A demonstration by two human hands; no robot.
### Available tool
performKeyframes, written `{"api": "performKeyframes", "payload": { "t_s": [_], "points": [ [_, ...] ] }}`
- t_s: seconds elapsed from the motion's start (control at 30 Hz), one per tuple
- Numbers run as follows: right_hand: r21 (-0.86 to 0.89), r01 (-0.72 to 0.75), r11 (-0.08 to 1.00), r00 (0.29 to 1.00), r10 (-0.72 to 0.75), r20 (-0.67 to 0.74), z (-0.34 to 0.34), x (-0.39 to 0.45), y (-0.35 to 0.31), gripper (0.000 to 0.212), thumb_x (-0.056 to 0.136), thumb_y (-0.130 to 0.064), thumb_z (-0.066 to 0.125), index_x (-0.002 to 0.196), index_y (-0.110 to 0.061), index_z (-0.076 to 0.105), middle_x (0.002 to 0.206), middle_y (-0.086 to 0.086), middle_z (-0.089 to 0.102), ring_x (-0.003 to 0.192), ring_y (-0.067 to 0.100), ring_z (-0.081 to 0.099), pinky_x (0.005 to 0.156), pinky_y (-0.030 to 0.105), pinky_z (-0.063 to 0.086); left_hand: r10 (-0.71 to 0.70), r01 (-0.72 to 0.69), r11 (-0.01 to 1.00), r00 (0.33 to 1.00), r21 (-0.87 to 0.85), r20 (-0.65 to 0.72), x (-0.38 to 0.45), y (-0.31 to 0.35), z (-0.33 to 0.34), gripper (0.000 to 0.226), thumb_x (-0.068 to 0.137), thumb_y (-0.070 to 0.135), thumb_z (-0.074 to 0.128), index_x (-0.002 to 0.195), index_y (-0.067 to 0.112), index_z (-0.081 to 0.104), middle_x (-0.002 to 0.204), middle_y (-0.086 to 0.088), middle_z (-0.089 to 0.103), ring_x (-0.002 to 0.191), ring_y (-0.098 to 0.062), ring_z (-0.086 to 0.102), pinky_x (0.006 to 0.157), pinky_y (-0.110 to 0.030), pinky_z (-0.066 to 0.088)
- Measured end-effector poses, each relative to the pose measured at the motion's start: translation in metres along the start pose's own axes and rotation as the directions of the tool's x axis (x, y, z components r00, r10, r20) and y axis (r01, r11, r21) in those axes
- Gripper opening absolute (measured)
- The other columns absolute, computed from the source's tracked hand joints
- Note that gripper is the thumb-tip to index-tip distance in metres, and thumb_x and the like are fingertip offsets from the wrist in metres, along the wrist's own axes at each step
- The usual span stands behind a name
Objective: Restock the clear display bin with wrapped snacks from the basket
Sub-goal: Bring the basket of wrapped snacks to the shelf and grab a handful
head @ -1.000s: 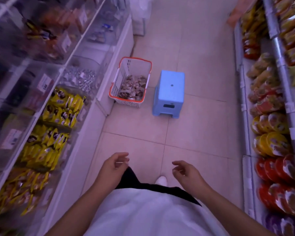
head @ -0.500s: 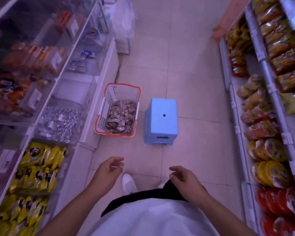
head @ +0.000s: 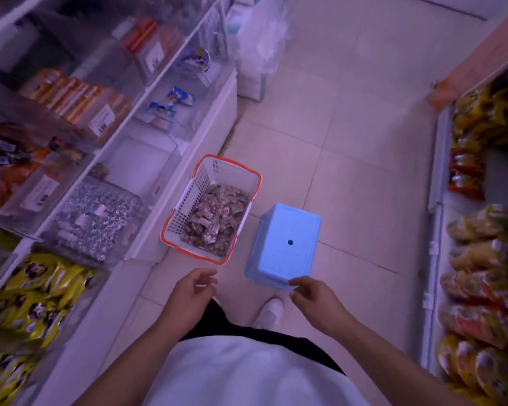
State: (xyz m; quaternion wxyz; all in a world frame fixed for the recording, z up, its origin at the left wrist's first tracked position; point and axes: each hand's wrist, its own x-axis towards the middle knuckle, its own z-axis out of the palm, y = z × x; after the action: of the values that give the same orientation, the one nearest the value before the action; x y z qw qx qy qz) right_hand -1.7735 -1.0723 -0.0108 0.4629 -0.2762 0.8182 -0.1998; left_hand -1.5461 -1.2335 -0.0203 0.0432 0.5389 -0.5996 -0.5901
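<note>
Far left I've got the shelf (head: 159, 133) of clear bins: yellow snack packs (head: 35, 291) lowest in view, then a bin of silver-wrapped sweets (head: 97, 218), and right past that a clear display bin (head: 147, 165) that looks pretty much bare inside, just beside the basket. The basket (head: 188, 212) is white mesh with an orange rim, sitting on the floor (head: 349, 159) tight against the shelf base, with a heap of wrapped snacks (head: 217, 218) in its bottom. My left hand (head: 188, 300) hangs just short of the basket's near rim, fingers loosely curled, nothing in them. Next over is a blue stool (head: 285, 244), right beside the basket. My right hand (head: 317, 300) is at the stool's near edge, fingers relaxed and slightly bent, holding nothing; can't tell if it's actually touching. A white shoe (head: 270, 312) pokes out between the hands. Far right is a rack of bagged snacks (head: 478, 253).
</note>
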Motion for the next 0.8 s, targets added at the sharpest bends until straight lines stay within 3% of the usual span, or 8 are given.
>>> {"api": "performKeyframes", "payload": {
  "t_s": [0.13, 0.23, 0.33, 0.4, 0.53, 0.6, 0.73, 0.8],
  "points": [
    [-0.057, 0.030, 0.998, 0.999, -0.027, 0.044, -0.020, 0.050, -0.030, 0.027, 0.090, -0.016, 0.060, 0.115, -0.018, 0.067, 0.078, -0.004, 0.068, 0.063, 0.003, 0.056, 0.072, 0.024, 0.047, -0.030, 0.025, 0.994, 0.999, -0.110, -0.043, 0.029, 0.011, 0.005, 0.029, 0.088, -0.007, 0.063, 0.104, 0.018, 0.067, 0.097, -0.003, 0.073, 0.088, -0.014, 0.066, 0.073, -0.011, 0.050],
    [-0.126, 0.052, 0.991, 0.996, -0.043, 0.074, -0.023, 0.091, -0.062, 0.026, 0.090, -0.016, 0.060, 0.115, -0.020, 0.067, 0.080, -0.004, 0.068, 0.066, 0.004, 0.056, 0.075, 0.026, 0.048, -0.070, 0.062, 0.987, 0.996, -0.147, -0.050, 0.062, 0.017, -0.003, 0.031, 0.088, -0.007, 0.063, 0.102, 0.020, 0.067, 0.098, -0.005, 0.072, 0.091, -0.016, 0.066, 0.083, -0.021, 0.052],
    [-0.209, 0.103, 0.972, 0.989, -0.077, 0.127, -0.016, 0.127, -0.100, 0.026, 0.090, -0.015, 0.059, 0.114, -0.019, 0.068, 0.068, -0.013, 0.061, 0.053, -0.008, 0.051, 0.061, 0.012, 0.041, -0.136, 0.119, 0.975, 0.988, -0.190, -0.079, 0.094, 0.019, -0.024, 0.025, 0.088, -0.003, 0.065, 0.105, 0.015, 0.068, 0.098, -0.007, 0.071, 0.094, -0.023, 0.067, 0.091, -0.035, 0.050],
    [-0.250, 0.156, 0.956, 0.981, -0.119, 0.154, -0.012, 0.149, -0.129, 0.027, 0.091, -0.015, 0.059, 0.115, -0.018, 0.069, 0.066, -0.017, 0.058, 0.055, -0.009, 0.050, 0.062, 0.009, 0.037, -0.141, 0.117, 0.967, 0.985, -0.225, -0.098, 0.112, 0.023, -0.039, 0.024, 0.088, 0.000, 0.066, 0.102, 0.019, 0.068, 0.094, -0.005, 0.071, 0.091, -0.024, 0.067, 0.087, -0.034, 0.050],
    [-0.386, 0.260, 0.885, 0.951, -0.166, 0.260, -0.008, 0.198, -0.189, 0.029, 0.093, -0.014, 0.056, 0.119, -0.015, 0.066, 0.080, -0.004, 0.064, 0.073, 0.010, 0.056, 0.073, 0.025, 0.044, -0.163, 0.131, 0.970, 0.975, -0.207, -0.148, 0.139, 0.031, -0.077, 0.025, 0.088, 0.001, 0.064, 0.104, 0.019, 0.067, 0.092, 0.000, 0.069, 0.087, -0.018, 0.066, 0.083, -0.029, 0.050],
    [-0.415, 0.290, 0.863, 0.939, -0.172, 0.298, -0.005, 0.217, -0.213, 0.030, 0.092, -0.012, 0.055, 0.120, -0.014, 0.066, 0.083, 0.001, 0.068, 0.074, 0.012, 0.059, 0.071, 0.024, 0.043, -0.182, 0.137, 0.962, 0.967, -0.238, -0.181, 0.150, 0.032, -0.089, 0.024, 0.089, 0.003, 0.065, 0.099, 0.026, 0.066, 0.089, 0.005, 0.068, 0.083, -0.013, 0.065, 0.076, -0.022, 0.049],
    [-0.545, 0.357, 0.759, 0.906, -0.139, 0.400, 0.004, 0.266, -0.243, 0.033, 0.090, -0.013, 0.054, 0.120, -0.016, 0.067, 0.105, 0.009, 0.073, 0.100, 0.021, 0.067, 0.087, 0.027, 0.046, -0.254, 0.188, 0.943, 0.940, -0.275, -0.227, 0.184, 0.023, -0.095, 0.021, 0.089, 0.009, 0.065, 0.094, 0.029, 0.064, 0.087, 0.005, 0.068, 0.076, -0.009, 0.063, 0.072, -0.022, 0.048],
    [-0.599, 0.404, 0.692, 0.887, -0.136, 0.441, 0.012, 0.301, -0.247, 0.034, 0.090, -0.014, 0.054, 0.121, -0.015, 0.067, 0.100, 0.004, 0.073, 0.100, 0.020, 0.066, 0.089, 0.026, 0.044, -0.293, 0.225, 0.937, 0.922, -0.267, -0.251, 0.206, 0.013, -0.088, 0.020, 0.088, 0.010, 0.064, 0.095, 0.029, 0.064, 0.085, 0.006, 0.068, 0.067, -0.001, 0.058, 0.062, -0.015, 0.044]
  ]
}}
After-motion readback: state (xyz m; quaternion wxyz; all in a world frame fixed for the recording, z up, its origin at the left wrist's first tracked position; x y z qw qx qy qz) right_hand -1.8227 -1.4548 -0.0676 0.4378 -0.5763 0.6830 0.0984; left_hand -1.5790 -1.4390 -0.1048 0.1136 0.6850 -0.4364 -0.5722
